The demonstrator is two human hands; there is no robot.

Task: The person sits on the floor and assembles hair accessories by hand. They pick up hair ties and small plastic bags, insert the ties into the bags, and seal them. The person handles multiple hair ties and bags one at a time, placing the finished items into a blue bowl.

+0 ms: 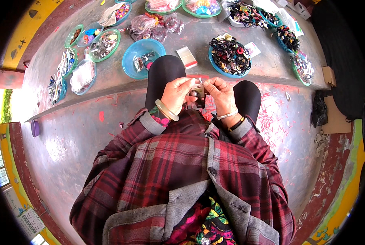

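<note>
Between my knees, my left hand (pixel 177 94) and my right hand (pixel 224 97) are close together, both with fingers pinched. They meet at a small flat card or packet (pixel 198 102), dark at its lower end, with a silvery round spot on it. My left fingers grip its left side. At its top edge the right thumb and forefinger pinch something small and whitish, too small to make out. A pale bangle (pixel 167 110) circles my left wrist; a light bracelet (pixel 227 114) is on the right one.
On the raised grey ledge ahead stand a blue basin (pixel 127 61) with small packets, a white and red box (pixel 187 57), and a blue basin of dark hair ties (pixel 230 55). More filled basins line the left and right. Red scraps (pixel 272 118) litter the floor.
</note>
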